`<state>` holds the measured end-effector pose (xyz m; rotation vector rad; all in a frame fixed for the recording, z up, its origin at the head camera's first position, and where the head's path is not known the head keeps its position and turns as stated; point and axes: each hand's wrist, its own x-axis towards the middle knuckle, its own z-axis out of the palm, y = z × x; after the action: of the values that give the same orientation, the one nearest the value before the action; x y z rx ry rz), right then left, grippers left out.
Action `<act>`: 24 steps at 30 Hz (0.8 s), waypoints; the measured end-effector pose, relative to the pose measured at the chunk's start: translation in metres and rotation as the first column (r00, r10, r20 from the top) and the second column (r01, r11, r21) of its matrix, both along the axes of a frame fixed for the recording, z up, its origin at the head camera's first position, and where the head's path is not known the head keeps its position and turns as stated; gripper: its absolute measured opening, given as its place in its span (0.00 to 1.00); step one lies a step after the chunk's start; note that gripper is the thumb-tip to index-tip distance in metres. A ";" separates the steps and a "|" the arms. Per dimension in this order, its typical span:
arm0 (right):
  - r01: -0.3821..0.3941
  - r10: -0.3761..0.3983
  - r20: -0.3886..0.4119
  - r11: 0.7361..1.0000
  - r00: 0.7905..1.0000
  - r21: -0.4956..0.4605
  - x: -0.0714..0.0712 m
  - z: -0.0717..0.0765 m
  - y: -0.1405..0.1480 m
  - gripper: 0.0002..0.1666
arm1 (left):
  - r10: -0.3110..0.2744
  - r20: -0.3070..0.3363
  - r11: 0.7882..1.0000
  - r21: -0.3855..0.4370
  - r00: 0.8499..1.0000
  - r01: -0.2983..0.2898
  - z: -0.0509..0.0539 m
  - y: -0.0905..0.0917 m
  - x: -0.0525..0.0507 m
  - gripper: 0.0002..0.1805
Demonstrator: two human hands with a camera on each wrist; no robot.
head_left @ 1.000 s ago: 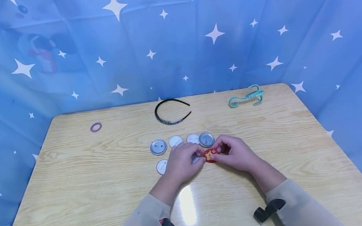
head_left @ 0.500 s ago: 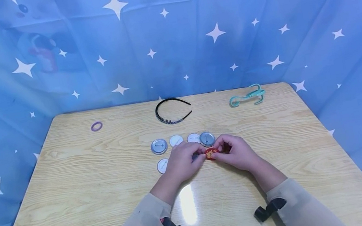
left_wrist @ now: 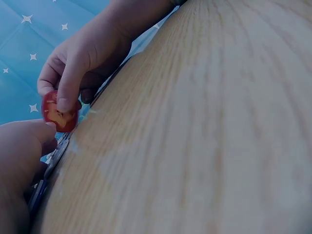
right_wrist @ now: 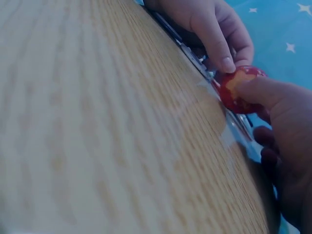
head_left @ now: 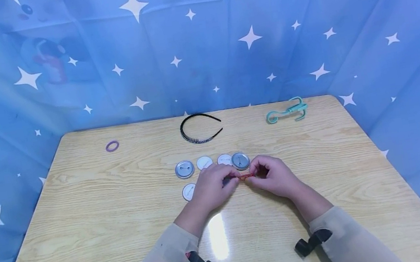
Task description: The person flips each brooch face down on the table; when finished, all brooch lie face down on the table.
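A round red pin badge (head_left: 246, 176) with a yellow figure is held upright between both hands and shows nearly edge-on in the head view. My right hand (head_left: 274, 176) pinches it, thumb on the printed face, as the right wrist view shows. My left hand (head_left: 214, 187) grips the opposite edge of the badge with thumb and fingertips. Behind the hands lie several badges pin side up, among them a silver-backed badge (head_left: 240, 161), a white-backed badge (head_left: 204, 163) and another silver-backed badge (head_left: 185, 169). A white-backed badge (head_left: 188, 192) lies left of my left hand, which partly covers another.
Along the back of the wooden table (head_left: 127, 237) lie a purple ring (head_left: 112, 146), a black toothed headband (head_left: 190, 138) and a teal curled clip-like item (head_left: 288, 111). A blue star-patterned curtain (head_left: 198, 59) hangs behind the table and at both sides.
The red badge has turned from showing its printed face in the head view to nearly edge-on. Both hands stay in almost the same place; the other badges have not moved.
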<state>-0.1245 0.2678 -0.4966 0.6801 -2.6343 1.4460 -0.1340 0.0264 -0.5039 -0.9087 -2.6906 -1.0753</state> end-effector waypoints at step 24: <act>-0.132 0.144 -0.049 0.972 0.988 0.194 -0.002 0.002 0.001 0.14 | -0.038 -0.045 0.993 -0.117 0.998 0.032 0.000 -0.001 0.000 0.07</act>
<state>-0.1261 0.2690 -0.4950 0.9287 -2.7488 1.1883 -0.1338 0.0253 -0.5038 -0.9900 -2.7327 -0.8990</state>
